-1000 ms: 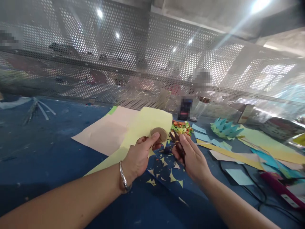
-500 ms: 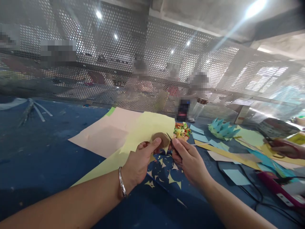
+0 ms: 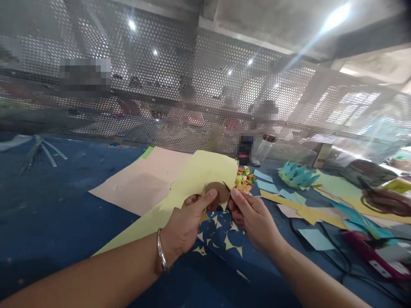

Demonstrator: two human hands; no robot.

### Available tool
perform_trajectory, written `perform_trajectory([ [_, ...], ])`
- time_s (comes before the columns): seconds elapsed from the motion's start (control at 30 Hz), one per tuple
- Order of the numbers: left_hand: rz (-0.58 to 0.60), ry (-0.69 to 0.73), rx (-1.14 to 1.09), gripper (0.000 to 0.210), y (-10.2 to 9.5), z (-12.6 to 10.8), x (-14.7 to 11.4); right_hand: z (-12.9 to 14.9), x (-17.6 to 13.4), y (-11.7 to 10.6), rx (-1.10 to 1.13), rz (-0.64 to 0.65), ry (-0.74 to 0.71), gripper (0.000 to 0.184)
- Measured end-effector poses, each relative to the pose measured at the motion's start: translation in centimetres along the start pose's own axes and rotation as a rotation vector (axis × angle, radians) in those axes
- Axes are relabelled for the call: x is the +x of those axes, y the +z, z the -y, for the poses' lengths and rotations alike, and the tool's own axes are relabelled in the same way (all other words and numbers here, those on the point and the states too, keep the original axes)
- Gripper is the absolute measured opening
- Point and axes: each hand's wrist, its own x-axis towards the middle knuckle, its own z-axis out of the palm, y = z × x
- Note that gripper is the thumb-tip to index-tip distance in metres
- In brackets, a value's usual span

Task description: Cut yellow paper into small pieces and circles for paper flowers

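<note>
My left hand [image 3: 192,218], a silver bangle on its wrist, pinches a brown paper disc [image 3: 217,192] between thumb and fingers. My right hand [image 3: 252,211] is closed on small dark scissors [image 3: 227,188]. Their blades point up and left at the disc's right edge; most of the handle is hidden in my fingers. Behind and below the disc lie a large pale yellow sheet [image 3: 192,179] and a pale pink sheet [image 3: 138,184]. Pointed paper offcuts [image 3: 229,244] are scattered on the blue table [image 3: 64,226] under my hands.
Colourful small cut pieces [image 3: 245,176] lie behind my right hand. To the right are a spiky teal paper form [image 3: 297,173], blue squares [image 3: 316,238], paper strips and a magenta power strip [image 3: 374,254] with black cables. At far right are other scissors [image 3: 367,186]. Perforated metal panels stand behind.
The blades of my scissors sit lower and closer along the disc's edge. The other scissors at far right have shifted, and a yellow paper piece now lies on the strips.
</note>
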Motion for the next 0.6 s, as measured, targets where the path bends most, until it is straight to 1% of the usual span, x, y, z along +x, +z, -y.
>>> perform_trajectory([
  [0.17, -0.013, 0.020, 0.002, 0.028, 0.2, -0.5, -0.1, 0.1, 0.0, -0.3, -0.063, 0.019, -0.019, 0.053],
  [0.37, -0.025, 0.139, 0.069, 0.030, 0.1, -1.0, 0.3, 0.3, -0.1, -0.5, -0.154, 0.046, -0.053, 0.054],
  [0.47, 0.002, 0.183, 0.147, 0.029, -0.2, -1.1, 0.6, 0.4, -0.1, -0.5, -0.167, 0.050, -0.052, 0.054],
  [0.6, 0.073, 0.204, 0.235, 0.035, -0.5, -1.3, 0.6, 0.4, 0.1, -0.6, -0.203, 0.048, -0.046, 0.054],
])
